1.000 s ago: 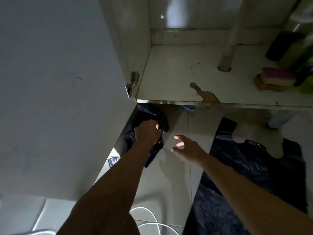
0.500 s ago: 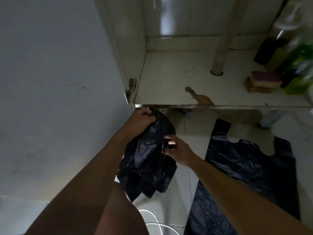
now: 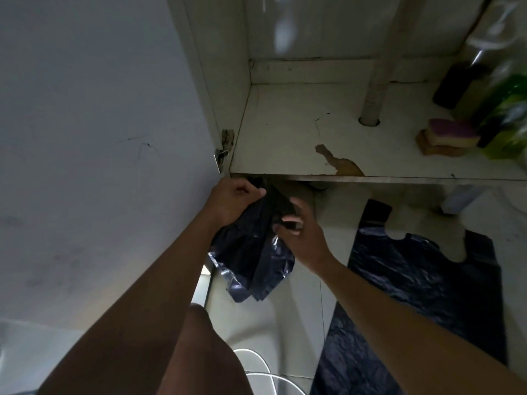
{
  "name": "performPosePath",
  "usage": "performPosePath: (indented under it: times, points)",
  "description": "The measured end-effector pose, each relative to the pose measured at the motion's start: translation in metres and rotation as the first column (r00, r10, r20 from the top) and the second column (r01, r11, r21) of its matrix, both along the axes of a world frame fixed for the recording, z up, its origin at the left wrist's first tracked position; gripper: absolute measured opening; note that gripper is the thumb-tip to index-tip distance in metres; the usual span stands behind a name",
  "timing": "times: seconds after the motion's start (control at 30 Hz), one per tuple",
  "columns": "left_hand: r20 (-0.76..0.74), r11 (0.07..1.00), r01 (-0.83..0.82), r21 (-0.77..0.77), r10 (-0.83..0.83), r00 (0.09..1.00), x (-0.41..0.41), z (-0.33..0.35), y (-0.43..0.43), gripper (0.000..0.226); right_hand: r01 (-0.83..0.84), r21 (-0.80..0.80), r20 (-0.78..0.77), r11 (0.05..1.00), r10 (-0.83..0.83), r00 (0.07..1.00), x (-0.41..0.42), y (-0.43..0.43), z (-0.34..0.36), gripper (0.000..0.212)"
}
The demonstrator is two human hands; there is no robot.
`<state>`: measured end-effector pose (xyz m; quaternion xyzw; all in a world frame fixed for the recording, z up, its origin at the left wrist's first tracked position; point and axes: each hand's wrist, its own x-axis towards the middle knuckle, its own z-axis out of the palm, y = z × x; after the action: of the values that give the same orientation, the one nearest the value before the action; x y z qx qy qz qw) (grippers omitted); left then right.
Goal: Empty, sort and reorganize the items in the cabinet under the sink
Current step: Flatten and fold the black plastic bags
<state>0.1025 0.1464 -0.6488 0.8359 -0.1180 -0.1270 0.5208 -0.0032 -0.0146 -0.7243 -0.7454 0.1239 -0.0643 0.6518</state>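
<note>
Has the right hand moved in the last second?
Yes: the right hand moved nearer the cabinet's front edge and now pinches the crumpled black bag gripped by the left hand.

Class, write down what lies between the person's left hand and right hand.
In the head view, a crumpled black plastic bag lies between them: the left hand grips its top and the right hand pinches a fold at its side.

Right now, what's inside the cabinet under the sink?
A drain pipe, stacked sponges and blurred bottles at the right. Anything behind the bottles is hidden.
</note>
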Motion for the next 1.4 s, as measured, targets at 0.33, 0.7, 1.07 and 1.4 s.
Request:
performPosePath:
  times: [0.33, 0.7, 1.07, 1.4]
  points:
    - [0.124, 0.994, -0.056, 0.095, 0.044, 0.991, 0.002, 0.006, -0.010, 0.019, -0.079, -0.018, -0.128, 0.997, 0.077, 0.989, 0.000, 0.009, 0.007, 0.014]
    - [0.091, 0.982, -0.190, 0.002, 0.189, 0.978, 0.011, 0.014, -0.006, 0.020, -0.047, 0.338, -0.266, 0.940, 0.144, 0.953, 0.010, -0.006, 0.021, 0.016]
    - [0.049, 0.935, -0.056, 0.350, 0.041, 0.998, 0.010, 0.020, -0.011, 0.071, -0.003, 0.637, -0.239, 0.771, 0.201, 0.950, 0.015, -0.020, 0.045, 0.020]
    - [-0.202, 0.922, 0.269, 0.280, -0.217, 0.955, -0.008, 0.015, 0.010, 0.015, 0.047, 0.463, -0.329, 0.885, 0.123, 0.936, 0.018, -0.023, 0.059, 0.042]
